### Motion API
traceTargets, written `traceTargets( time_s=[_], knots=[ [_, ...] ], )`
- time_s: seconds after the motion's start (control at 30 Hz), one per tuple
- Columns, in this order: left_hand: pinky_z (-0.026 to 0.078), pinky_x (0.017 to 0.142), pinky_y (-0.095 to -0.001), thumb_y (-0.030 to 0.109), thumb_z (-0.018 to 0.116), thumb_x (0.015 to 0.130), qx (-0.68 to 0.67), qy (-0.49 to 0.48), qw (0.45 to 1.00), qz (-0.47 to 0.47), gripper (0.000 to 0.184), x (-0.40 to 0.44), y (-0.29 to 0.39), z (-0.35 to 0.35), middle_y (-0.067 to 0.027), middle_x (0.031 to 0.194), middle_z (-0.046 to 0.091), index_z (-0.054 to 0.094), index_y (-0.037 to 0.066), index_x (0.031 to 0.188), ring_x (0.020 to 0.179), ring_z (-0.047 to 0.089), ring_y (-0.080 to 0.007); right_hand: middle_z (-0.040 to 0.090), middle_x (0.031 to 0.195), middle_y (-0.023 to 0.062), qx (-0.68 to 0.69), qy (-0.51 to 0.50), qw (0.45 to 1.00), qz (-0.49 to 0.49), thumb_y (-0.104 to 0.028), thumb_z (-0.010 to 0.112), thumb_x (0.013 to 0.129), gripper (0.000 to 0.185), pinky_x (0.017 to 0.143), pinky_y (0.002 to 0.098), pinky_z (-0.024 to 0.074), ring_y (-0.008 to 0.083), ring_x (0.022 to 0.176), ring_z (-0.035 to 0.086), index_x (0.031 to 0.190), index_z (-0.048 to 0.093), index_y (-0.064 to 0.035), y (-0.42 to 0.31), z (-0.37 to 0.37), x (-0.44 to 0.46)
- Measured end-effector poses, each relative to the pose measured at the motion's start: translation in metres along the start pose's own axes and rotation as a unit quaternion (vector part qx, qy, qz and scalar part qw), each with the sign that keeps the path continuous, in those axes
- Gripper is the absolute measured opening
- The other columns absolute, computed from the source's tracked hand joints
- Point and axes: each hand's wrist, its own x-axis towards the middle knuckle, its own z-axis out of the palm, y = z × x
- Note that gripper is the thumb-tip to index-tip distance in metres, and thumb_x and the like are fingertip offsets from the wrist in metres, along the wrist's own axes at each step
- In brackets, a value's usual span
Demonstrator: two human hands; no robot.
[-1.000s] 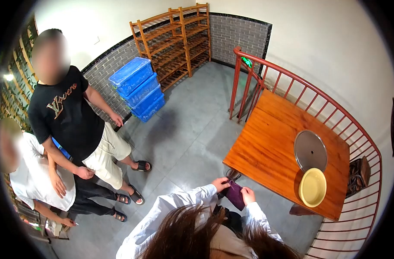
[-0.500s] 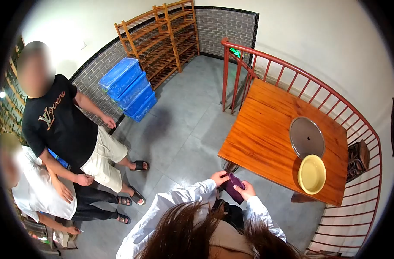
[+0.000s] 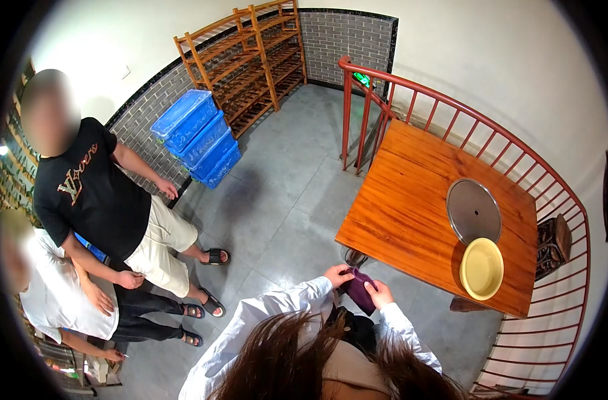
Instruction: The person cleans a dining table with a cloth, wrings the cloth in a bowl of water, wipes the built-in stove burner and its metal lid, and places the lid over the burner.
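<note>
A dark purple cloth [image 3: 360, 291] hangs between my two hands, in front of my body and just off the near edge of the wooden table [image 3: 410, 193]. My left hand [image 3: 338, 275] pinches its upper left corner. On the other side, my right hand [image 3: 381, 294] grips the cloth's right edge, thumb on top. A yellow basin [image 3: 482, 269] stands near the table's right corner, beside a round metal disc [image 3: 474, 211] set in the tabletop. Neither hand touches the table.
A red railing [image 3: 480, 127] curves behind the table. Stacked blue bins [image 3: 196, 137] and a wooden rack [image 3: 250, 60] line the far wall. At left, a person in a black shirt [image 3: 94, 190] stands beside another in a white shirt [image 3: 77, 287]. A carved chair [image 3: 552, 247] is at the right.
My right hand has shifted slightly on the cloth, its fingers nearer the cloth's edge. The camera view has moved a little; the people and the table items look the same.
</note>
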Motion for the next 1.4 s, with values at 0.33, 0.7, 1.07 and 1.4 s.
traceTargets(
  time_s=[0.33, 0.7, 1.07, 1.4],
  knots=[
    [0.047, 0.073, -0.0283, 0.006, 0.077, 0.072, 0.08, -0.066, 0.994, 0.041, 0.032, 0.021, -0.019, 0.0, 0.0021, 0.08, 0.056, 0.051, 0.01, 0.09, 0.08, 0.053, -0.0101, 0.065, 0.092, 0.0223, -0.038, -0.015, 0.999, -0.01, -0.037, 0.05, 0.093, 0.038, 0.082, 0.0417, 0.0467, 0.0365, 0.09, 0.062, 0.1, 0.063, -0.002, 0.035, -0.001, 0.012],
    [0.048, 0.085, -0.042, 0.033, 0.077, 0.07, 0.411, -0.222, 0.882, 0.058, 0.051, 0.022, 0.054, 0.015, -0.0124, 0.096, 0.068, 0.056, 0.015, 0.113, 0.098, 0.063, -0.0327, 0.064, 0.089, 0.0241, -0.163, -0.03, 0.983, -0.079, -0.039, 0.051, 0.091, 0.038, 0.077, 0.0452, 0.0476, 0.0418, 0.087, 0.06, 0.093, 0.063, -0.0037, -0.01, -0.017, -0.004],
    [0.05, 0.076, -0.0466, 0.036, 0.07, 0.072, 0.491, -0.211, 0.842, 0.078, 0.036, 0.029, 0.043, 0.022, -0.0172, 0.091, 0.067, 0.06, 0.01, 0.096, 0.087, 0.064, -0.037, 0.066, 0.078, 0.0132, -0.176, -0.055, 0.981, -0.066, -0.047, 0.082, 0.065, 0.051, 0.07, 0.0364, 0.0499, 0.0283, 0.072, 0.064, 0.091, 0.066, -0.0062, -0.017, -0.017, -0.001],
    [0.05, 0.075, -0.046, 0.035, 0.072, 0.073, 0.538, -0.319, 0.778, 0.051, 0.03, 0.044, 0.049, 0.013, -0.0117, 0.09, 0.068, 0.065, 0.021, 0.098, 0.087, 0.064, -0.0343, 0.065, 0.081, 0.0167, -0.134, -0.147, 0.978, -0.059, -0.025, 0.067, 0.078, 0.021, 0.073, 0.0407, 0.0487, 0.0343, 0.08, 0.063, 0.089, 0.063, -0.0074, 0.004, -0.018, 0.013]
  ],
)
